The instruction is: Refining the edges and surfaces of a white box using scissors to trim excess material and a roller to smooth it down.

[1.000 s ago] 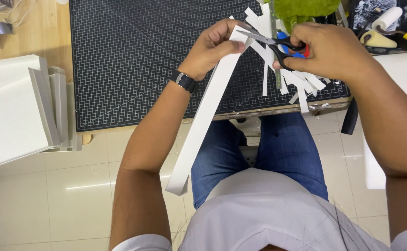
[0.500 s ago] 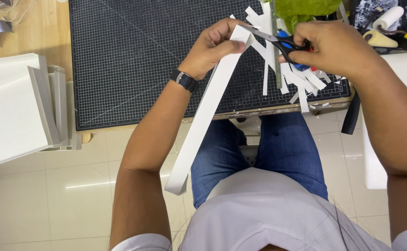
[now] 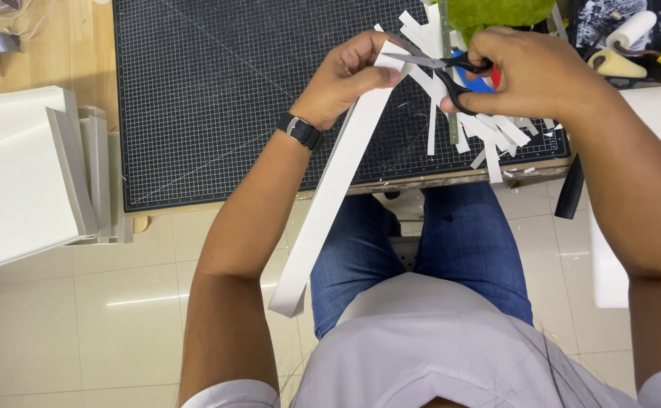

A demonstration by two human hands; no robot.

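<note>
Shirt: light grey-white shirt (image 3: 451,347), short sleeves ending above the elbows.
Trousers: blue denim jeans (image 3: 451,242).
Wrist: black watch (image 3: 300,130) with dark band on the left wrist, above the jeans.
Forearms: bare.

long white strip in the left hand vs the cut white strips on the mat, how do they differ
The long white strip is wide, single and held by the left hand, hanging off the mat's edge over the lap. The cut strips are short, narrow, many, lying loose in a heap under the right hand. Both are white.
</note>
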